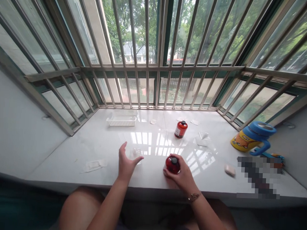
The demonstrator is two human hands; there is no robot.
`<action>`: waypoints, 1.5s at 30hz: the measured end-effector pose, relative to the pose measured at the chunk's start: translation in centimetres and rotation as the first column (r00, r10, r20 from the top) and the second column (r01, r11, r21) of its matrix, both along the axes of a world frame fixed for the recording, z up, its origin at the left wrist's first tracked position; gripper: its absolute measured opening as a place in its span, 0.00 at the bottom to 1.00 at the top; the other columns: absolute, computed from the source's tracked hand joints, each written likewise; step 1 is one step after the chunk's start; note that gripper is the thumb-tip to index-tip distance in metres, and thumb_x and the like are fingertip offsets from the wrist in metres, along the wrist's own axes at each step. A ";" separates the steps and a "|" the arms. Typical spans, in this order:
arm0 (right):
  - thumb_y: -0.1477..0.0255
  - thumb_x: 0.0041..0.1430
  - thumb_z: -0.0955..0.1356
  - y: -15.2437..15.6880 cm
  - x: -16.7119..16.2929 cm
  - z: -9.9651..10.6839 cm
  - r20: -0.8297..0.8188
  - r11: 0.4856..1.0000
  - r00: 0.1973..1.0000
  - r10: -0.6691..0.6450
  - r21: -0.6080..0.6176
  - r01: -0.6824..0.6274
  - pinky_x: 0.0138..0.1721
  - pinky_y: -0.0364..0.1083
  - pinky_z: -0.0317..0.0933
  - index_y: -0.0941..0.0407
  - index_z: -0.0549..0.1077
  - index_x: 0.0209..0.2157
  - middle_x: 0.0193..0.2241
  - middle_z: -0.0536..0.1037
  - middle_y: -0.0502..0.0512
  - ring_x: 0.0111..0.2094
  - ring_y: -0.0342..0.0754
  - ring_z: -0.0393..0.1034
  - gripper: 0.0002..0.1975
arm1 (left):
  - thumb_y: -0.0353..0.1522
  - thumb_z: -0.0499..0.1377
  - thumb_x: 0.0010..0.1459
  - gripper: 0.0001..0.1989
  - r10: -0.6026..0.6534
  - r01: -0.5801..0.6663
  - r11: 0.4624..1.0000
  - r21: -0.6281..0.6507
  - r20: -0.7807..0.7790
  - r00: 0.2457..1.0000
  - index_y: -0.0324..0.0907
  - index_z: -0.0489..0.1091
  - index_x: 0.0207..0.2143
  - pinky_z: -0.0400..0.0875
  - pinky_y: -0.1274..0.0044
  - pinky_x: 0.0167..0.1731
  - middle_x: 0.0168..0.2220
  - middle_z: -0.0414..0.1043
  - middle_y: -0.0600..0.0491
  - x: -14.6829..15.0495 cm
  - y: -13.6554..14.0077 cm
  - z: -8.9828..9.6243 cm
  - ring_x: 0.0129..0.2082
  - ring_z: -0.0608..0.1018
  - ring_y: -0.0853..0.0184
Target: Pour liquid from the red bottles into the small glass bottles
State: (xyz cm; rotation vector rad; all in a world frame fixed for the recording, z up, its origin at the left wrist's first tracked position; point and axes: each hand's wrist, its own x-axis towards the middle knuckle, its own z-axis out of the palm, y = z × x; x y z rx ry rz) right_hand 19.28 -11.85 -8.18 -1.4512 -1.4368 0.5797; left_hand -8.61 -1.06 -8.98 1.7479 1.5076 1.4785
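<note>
Below the barred window, a broad white table (66, 159) spreads out, its glossy face mirroring the bars. Near its front edge the right hand (182, 171) has its fingers wrapped round a red bottle (171, 168) — whether its base touches the table I cannot tell. The left hand (126, 164) has its fingers open, thumb spread wide, with a clear box (136, 153) showing in the gap; contact there is unclear. A good hold, I judge, wants even pressure low on the bottle's rounded body, since smooth walls may slip, with the black cap left uncovered and the left thumb clear of the light box. As for materials, largest first: a chunky mug (244, 141), blue above and printed yellow below, lies tilted at the right; a white basket (121, 123), long, shallow and perforated, sits near the back; a second red bottle (182, 132), translucent-looking with a pale label, stands in front of the bars. Smaller still are a thin, creased clear packet (93, 165) at the left, a pale, round-cornered block (230, 170) at the right, and a slim bracelet (193, 197) on the right wrist.
</note>
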 end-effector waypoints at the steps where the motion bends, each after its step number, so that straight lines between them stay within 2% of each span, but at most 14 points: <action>1: 0.58 0.56 0.78 0.2 0.3 -0.3 0.000 0.999 0.999 -0.048 0.010 0.048 0.62 0.64 0.69 0.45 0.68 0.59 0.57 0.76 0.58 0.57 0.62 0.75 0.31 | 0.56 0.74 0.49 0.53 0.041 -0.041 0.996 0.081 0.006 0.999 0.46 0.58 0.68 0.63 0.52 0.71 0.70 0.62 0.37 0.1 -0.8 0.4 0.72 0.67 0.44; 3: 0.58 0.55 0.79 0.6 0.1 -1.0 -0.037 0.993 0.993 -0.114 0.035 0.116 0.61 0.64 0.70 0.45 0.68 0.58 0.57 0.76 0.58 0.56 0.62 0.75 0.32 | 0.54 0.69 0.58 0.43 0.018 -0.013 0.984 0.176 -0.029 0.999 0.46 0.59 0.68 0.62 0.54 0.73 0.69 0.64 0.39 1.0 -2.7 1.6 0.72 0.67 0.47; 5: 0.58 0.55 0.79 1.1 -1.0 -1.9 -0.098 0.985 0.983 -0.153 0.064 0.160 0.60 0.63 0.71 0.45 0.67 0.59 0.57 0.76 0.58 0.56 0.61 0.75 0.33 | 0.50 0.62 0.68 0.31 -0.158 0.175 0.970 0.167 -0.108 0.982 0.47 0.64 0.66 0.64 0.55 0.72 0.68 0.67 0.40 2.6 -4.3 3.1 0.71 0.69 0.48; 8: 0.60 0.55 0.79 1.6 -2.9 -3.3 -0.165 0.978 0.975 -0.151 0.120 0.171 0.61 0.63 0.71 0.46 0.66 0.60 0.58 0.75 0.59 0.56 0.60 0.75 0.34 | 0.46 0.59 0.72 0.30 -0.459 0.469 0.883 0.019 -0.172 0.872 0.48 0.62 0.70 0.62 0.54 0.73 0.75 0.57 0.41 6.0 -5.6 4.8 0.76 0.62 0.49; 13: 0.63 0.56 0.78 2.1 -3.8 -4.5 -0.213 0.959 0.970 -0.122 0.228 0.170 0.55 0.61 0.74 0.48 0.68 0.59 0.55 0.76 0.60 0.53 0.58 0.77 0.32 | 0.39 0.51 0.76 0.23 -0.669 0.650 0.743 -0.159 -0.142 0.730 0.48 0.67 0.68 0.55 0.46 0.75 0.77 0.56 0.44 9.7 -5.1 5.2 0.78 0.56 0.49; 17: 0.65 0.54 0.79 2.2 -3.7 -4.5 -0.222 0.954 0.969 -0.110 0.250 0.166 0.54 0.59 0.75 0.49 0.68 0.59 0.54 0.76 0.59 0.52 0.58 0.77 0.33 | 0.36 0.51 0.75 0.18 -0.671 0.658 0.737 -0.155 -0.055 0.739 0.49 0.73 0.62 0.58 0.48 0.73 0.72 0.64 0.44 10.3 -4.9 5.0 0.74 0.64 0.51; 21: 0.64 0.53 0.80 2.1 -3.9 -4.3 -0.221 0.953 0.967 -0.124 0.244 0.178 0.53 0.58 0.76 0.48 0.68 0.59 0.55 0.76 0.59 0.52 0.58 0.77 0.34 | 0.36 0.60 0.70 0.09 -0.604 0.615 0.774 -0.153 0.112 0.789 0.46 0.75 0.50 0.66 0.51 0.68 0.64 0.70 0.43 10.5 -5.3 4.5 0.67 0.72 0.51; 24: 0.64 0.54 0.80 2.1 -4.0 -4.3 -0.205 0.952 0.967 -0.154 0.232 0.201 0.52 0.58 0.76 0.48 0.68 0.60 0.55 0.76 0.59 0.51 0.57 0.78 0.34 | 0.37 0.71 0.60 0.22 -0.516 0.555 0.811 -0.184 0.220 0.828 0.47 0.70 0.54 0.67 0.52 0.67 0.64 0.70 0.43 10.8 -5.7 4.0 0.66 0.72 0.50; 27: 0.64 0.55 0.80 2.0 -4.0 -4.4 -0.185 0.951 0.969 -0.161 0.232 0.202 0.51 0.58 0.76 0.47 0.67 0.60 0.54 0.76 0.58 0.49 0.56 0.78 0.34 | 0.40 0.77 0.52 0.38 -0.550 0.582 0.784 -0.216 0.193 0.813 0.50 0.66 0.63 0.62 0.52 0.71 0.69 0.64 0.42 10.7 -5.9 3.7 0.72 0.66 0.47; 29: 0.64 0.55 0.79 2.0 -4.0 -4.5 -0.187 0.953 0.970 -0.153 0.232 0.195 0.50 0.58 0.77 0.47 0.67 0.60 0.54 0.76 0.58 0.49 0.56 0.78 0.34 | 0.42 0.77 0.53 0.33 -0.571 0.593 0.772 -0.227 0.163 0.805 0.49 0.70 0.58 0.61 0.51 0.71 0.70 0.63 0.43 10.5 -5.9 3.6 0.72 0.66 0.46; 32: 0.63 0.55 0.80 2.0 -3.9 -4.5 -0.186 0.953 0.970 -0.157 0.230 0.198 0.52 0.59 0.76 0.47 0.67 0.60 0.54 0.75 0.59 0.50 0.57 0.77 0.34 | 0.42 0.77 0.52 0.29 -0.502 0.540 0.816 -0.206 0.214 0.838 0.46 0.70 0.50 0.65 0.51 0.68 0.64 0.69 0.42 10.2 -5.8 3.5 0.66 0.72 0.47; 36: 0.62 0.55 0.80 2.1 -3.9 -4.5 -0.176 0.951 0.973 -0.152 0.244 0.193 0.55 0.60 0.75 0.47 0.67 0.60 0.56 0.75 0.60 0.54 0.58 0.76 0.35 | 0.40 0.75 0.55 0.35 -0.531 0.561 0.810 -0.169 0.193 0.825 0.48 0.67 0.62 0.63 0.51 0.70 0.68 0.66 0.42 10.0 -5.4 4.1 0.70 0.69 0.49; 40: 0.63 0.55 0.80 2.2 -3.9 -4.6 -0.195 0.947 0.971 -0.135 0.262 0.184 0.55 0.60 0.75 0.48 0.67 0.60 0.55 0.75 0.60 0.53 0.58 0.76 0.34 | 0.35 0.67 0.65 0.18 -0.602 0.605 0.781 -0.153 0.070 0.795 0.50 0.76 0.57 0.65 0.52 0.69 0.68 0.67 0.43 10.5 -5.1 5.5 0.70 0.70 0.50; 45: 0.63 0.53 0.80 2.2 -3.8 -4.5 -0.205 0.950 0.972 -0.119 0.261 0.172 0.52 0.59 0.76 0.47 0.67 0.60 0.54 0.75 0.59 0.50 0.57 0.77 0.36 | 0.34 0.68 0.64 0.10 -0.547 0.564 0.824 -0.057 0.186 0.816 0.46 0.77 0.47 0.72 0.55 0.64 0.58 0.78 0.43 11.1 -4.9 6.4 0.60 0.79 0.53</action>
